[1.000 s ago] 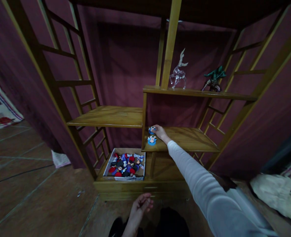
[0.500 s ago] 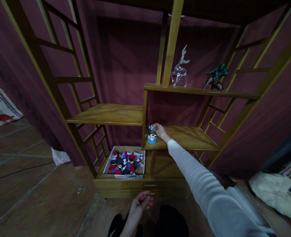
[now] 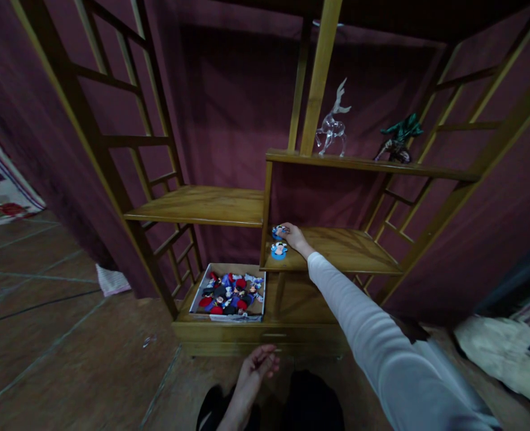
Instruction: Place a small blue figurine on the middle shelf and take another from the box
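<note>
Right hand barely moved since second ago, fingers pinched on far blue-based figurine at left end of middle shelf; second figurine just nearer. Placement looks nearly done. Left hand unchanged, loosely curled, empty, low near figurine box.

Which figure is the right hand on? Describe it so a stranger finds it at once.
On the wooden shelf unit, find the low right shelf. At its left end stand two small blue-based figures; the right hand touches the rear figure, behind the front figure.
</note>
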Action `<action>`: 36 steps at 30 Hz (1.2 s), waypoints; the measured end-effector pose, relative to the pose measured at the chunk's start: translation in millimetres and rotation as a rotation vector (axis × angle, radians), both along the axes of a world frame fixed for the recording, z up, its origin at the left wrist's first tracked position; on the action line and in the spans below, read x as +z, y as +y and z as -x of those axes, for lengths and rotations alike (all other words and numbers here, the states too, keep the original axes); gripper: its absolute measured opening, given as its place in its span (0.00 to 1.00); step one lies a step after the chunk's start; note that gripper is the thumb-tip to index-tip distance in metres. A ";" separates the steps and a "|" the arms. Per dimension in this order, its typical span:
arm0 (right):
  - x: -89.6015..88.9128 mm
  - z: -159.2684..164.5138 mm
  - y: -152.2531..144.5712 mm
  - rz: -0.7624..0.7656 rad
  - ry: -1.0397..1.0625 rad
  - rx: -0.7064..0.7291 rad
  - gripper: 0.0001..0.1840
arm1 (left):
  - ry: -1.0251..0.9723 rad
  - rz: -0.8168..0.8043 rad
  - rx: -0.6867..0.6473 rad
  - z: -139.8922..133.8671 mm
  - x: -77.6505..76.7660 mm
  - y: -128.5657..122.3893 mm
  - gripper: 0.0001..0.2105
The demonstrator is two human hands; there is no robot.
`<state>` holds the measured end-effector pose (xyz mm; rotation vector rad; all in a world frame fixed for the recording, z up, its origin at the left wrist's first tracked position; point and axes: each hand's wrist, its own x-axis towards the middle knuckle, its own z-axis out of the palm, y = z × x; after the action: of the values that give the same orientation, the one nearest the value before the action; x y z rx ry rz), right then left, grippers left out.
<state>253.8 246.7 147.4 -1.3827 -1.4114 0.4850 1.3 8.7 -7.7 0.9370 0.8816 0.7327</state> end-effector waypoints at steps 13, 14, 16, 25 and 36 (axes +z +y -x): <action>-2.0 -2.7 3.5 0.009 -0.027 -0.017 0.13 | -0.009 -0.033 -0.018 1.6 -2.9 0.0 0.22; -1.4 -2.5 3.3 0.010 -0.026 -0.021 0.13 | -0.009 -0.037 -0.022 1.8 -3.0 0.0 0.21; -0.2 -1.7 2.6 0.013 -0.019 -0.020 0.13 | -0.001 -0.037 -0.020 2.0 -3.2 0.1 0.21; 4.9 2.7 -5.9 -0.007 0.107 0.078 0.19 | 0.009 -0.050 -0.029 2.3 0.8 -0.5 0.22; 11.3 36.9 -159.5 -0.344 0.269 -0.139 0.16 | -0.019 -0.066 0.113 7.3 -5.9 -1.0 0.18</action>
<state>217.0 87.2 158.6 -1.0833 -1.1105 0.3062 -6.0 7.7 -13.6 0.9426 0.9039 0.8702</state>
